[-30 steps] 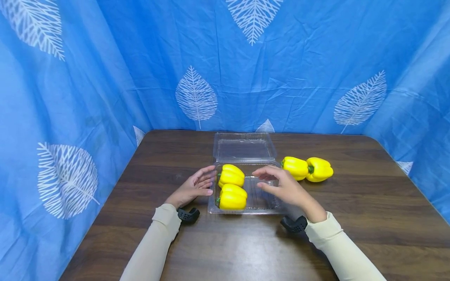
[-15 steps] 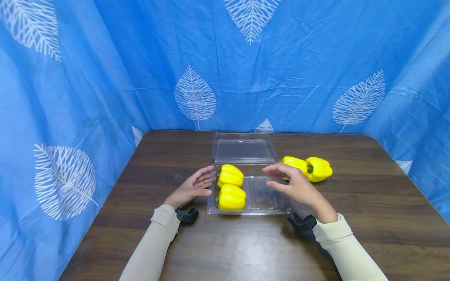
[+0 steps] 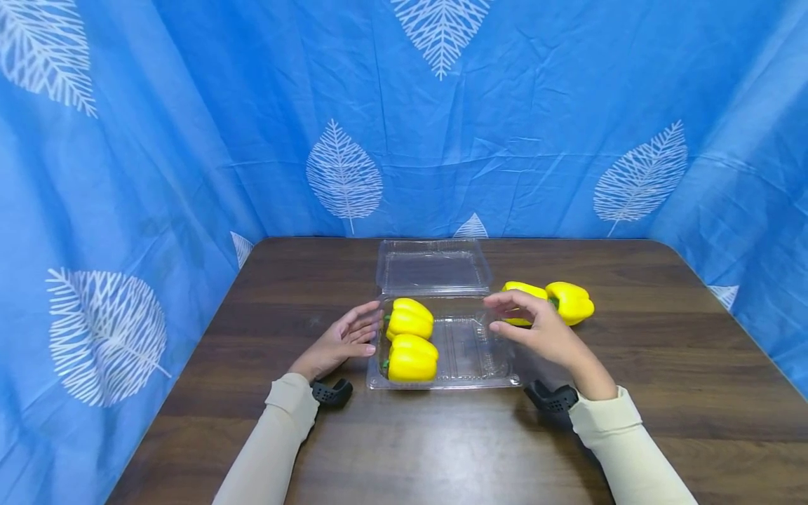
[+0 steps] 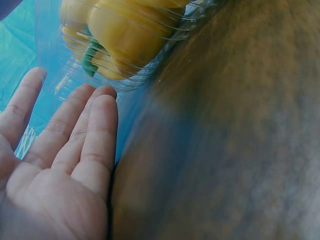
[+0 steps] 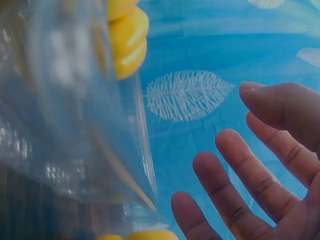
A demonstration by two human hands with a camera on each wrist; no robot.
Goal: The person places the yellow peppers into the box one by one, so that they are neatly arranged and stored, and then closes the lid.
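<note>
Peppers point(image 3: 411, 359) sit in the clear box point(image 3: 467, 344), two in its left half, one in front of the other; two more point(image 3: 571, 303) lie on the desk point(image 3: 379, 449) beyond its right side. Left hand point(image 3: 337, 346), fingers extended and holding nothing, is at the box's left wall; contact is unclear. Right hand point(image 3: 541, 332), fingers spread, thumb apart, holds nothing near the right edge.

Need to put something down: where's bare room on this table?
Bare table: between the sleeves, before the clear container; right of the loose peppers. The container's right half is bare. Crowded: its left half, with two peppers, and its sides, by the left hand and right hand.
</note>
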